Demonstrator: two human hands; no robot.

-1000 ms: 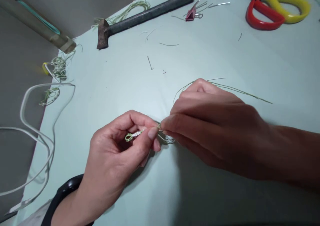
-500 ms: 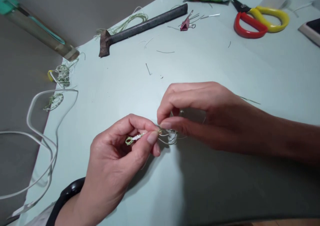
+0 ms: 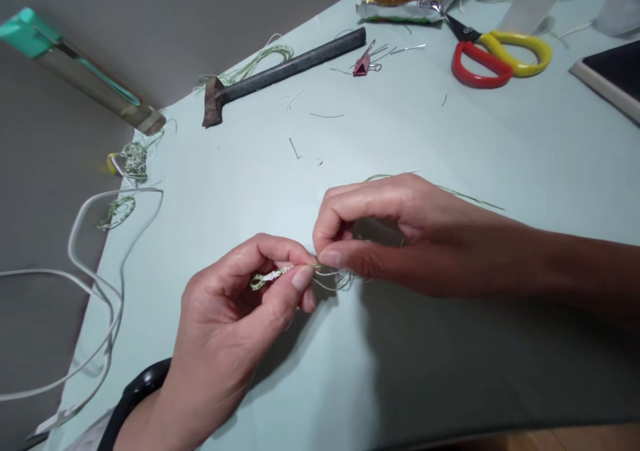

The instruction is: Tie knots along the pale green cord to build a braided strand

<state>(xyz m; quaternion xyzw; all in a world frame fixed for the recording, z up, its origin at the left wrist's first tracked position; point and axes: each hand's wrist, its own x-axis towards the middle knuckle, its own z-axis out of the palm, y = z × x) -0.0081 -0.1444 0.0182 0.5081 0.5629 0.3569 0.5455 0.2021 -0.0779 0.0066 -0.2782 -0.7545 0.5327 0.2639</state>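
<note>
Head view: left hand (image 3: 227, 311) pinches green-and-white braided cord (image 3: 274, 275) between thumb and forefinger, looped end poking out left of the fingertips. Right hand (image 3: 425, 234) has thumb and forefinger nipped together on thin strands (image 3: 327, 273), right beside the left fingertips. Above the fingers: hammer (image 3: 295, 66), pink binder clip (image 3: 361, 66). Farther, upper right of them, scissors (image 3: 499, 54). Well left of them, white cable (image 3: 121, 296).

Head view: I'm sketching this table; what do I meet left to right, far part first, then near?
Far: black-handled hammer with rusty metal head, pink metal binder clip, scissors with red and yellow handles, flat dark-topped object. Near: looped white cable, left hand, right hand.
</note>
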